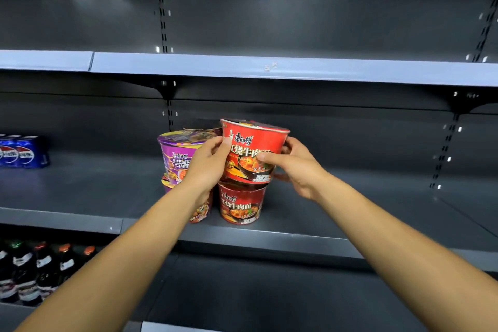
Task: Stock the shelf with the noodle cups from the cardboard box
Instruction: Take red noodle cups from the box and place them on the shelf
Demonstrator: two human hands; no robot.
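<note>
A red noodle cup (252,148) is held tilted between both hands, resting on top of another red noodle cup (239,203) that stands on the grey middle shelf (296,234). My left hand (208,163) grips its left side and my right hand (292,166) grips its right side. Just to the left a purple noodle cup (176,153) sits stacked on a lower cup, which my left wrist mostly hides. Another cup (202,127) shows behind them. The cardboard box is out of view.
Blue cola cans (23,152) stand at the shelf's far left. Dark bottles (40,267) fill the lower shelf at the bottom left. An upper shelf (269,69) runs above the cups. Bare shelf surface lies to the right of the stack.
</note>
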